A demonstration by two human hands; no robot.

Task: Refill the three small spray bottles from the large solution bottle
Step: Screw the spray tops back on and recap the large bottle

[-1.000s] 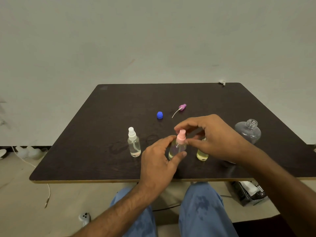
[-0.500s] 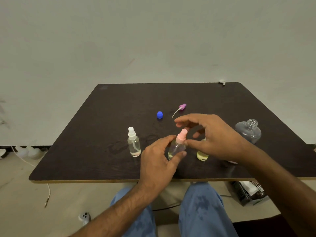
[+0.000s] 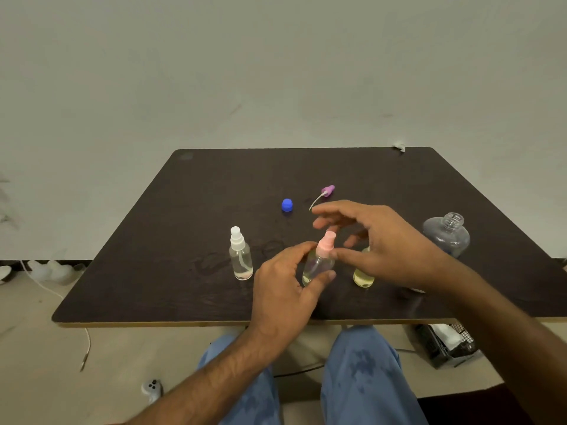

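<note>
Three small spray bottles, left hand (image 3: pixel 283 289) gripping pink-topped bottle (image 3: pixel 319 260), right hand (image 3: pixel 383 243) spread above it, empty.

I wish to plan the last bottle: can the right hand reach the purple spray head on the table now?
Probably yes. The right hand is open, holds nothing, and hovers just short of the purple spray head, with only bare table between them.
</note>
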